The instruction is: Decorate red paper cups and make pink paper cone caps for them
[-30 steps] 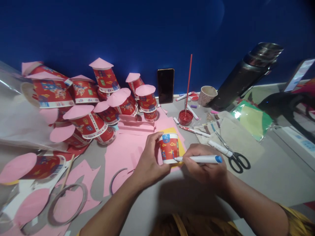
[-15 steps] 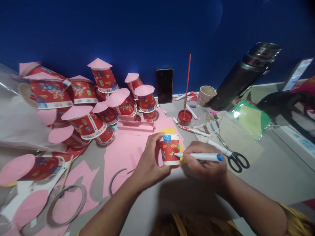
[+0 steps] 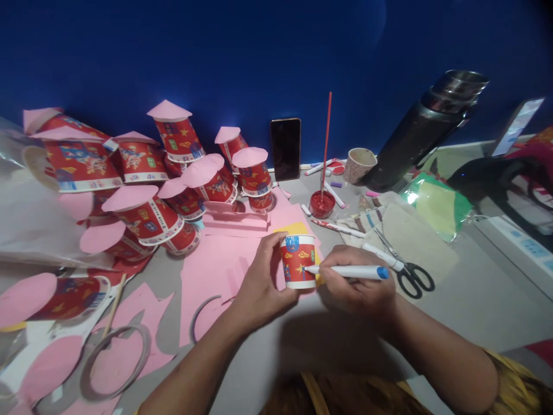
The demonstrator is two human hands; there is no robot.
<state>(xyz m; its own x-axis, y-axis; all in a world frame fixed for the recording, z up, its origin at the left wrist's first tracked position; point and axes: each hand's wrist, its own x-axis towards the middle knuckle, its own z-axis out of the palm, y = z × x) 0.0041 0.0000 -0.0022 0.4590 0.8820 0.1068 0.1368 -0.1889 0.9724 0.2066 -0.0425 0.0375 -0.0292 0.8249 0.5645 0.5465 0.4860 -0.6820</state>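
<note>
Between the thumb and fingers of my left hand (image 3: 265,288) is a small red paper cup (image 3: 299,260) with gold clouds, a star and blue patches. A white marker with a blue end (image 3: 356,271) is gripped in my right hand (image 3: 358,285). Its tip touches, or nearly touches, the cup's front by the star. Pink paper (image 3: 216,262) and a bit of yellow paper (image 3: 296,228) lie beneath and behind the cup.
Several red cups with pink cone tops (image 3: 175,138) stand at the left. Tape rings (image 3: 147,346) lie nearer. Behind are a phone (image 3: 286,148), a red paint pot (image 3: 322,203) and a black flask (image 3: 415,132). Scissors (image 3: 415,279) lie right of my right hand.
The view has shifted slightly, so most things sit a little further left. Both hands keep their hold on the cup and marker, with the marker tip moved very slightly.
</note>
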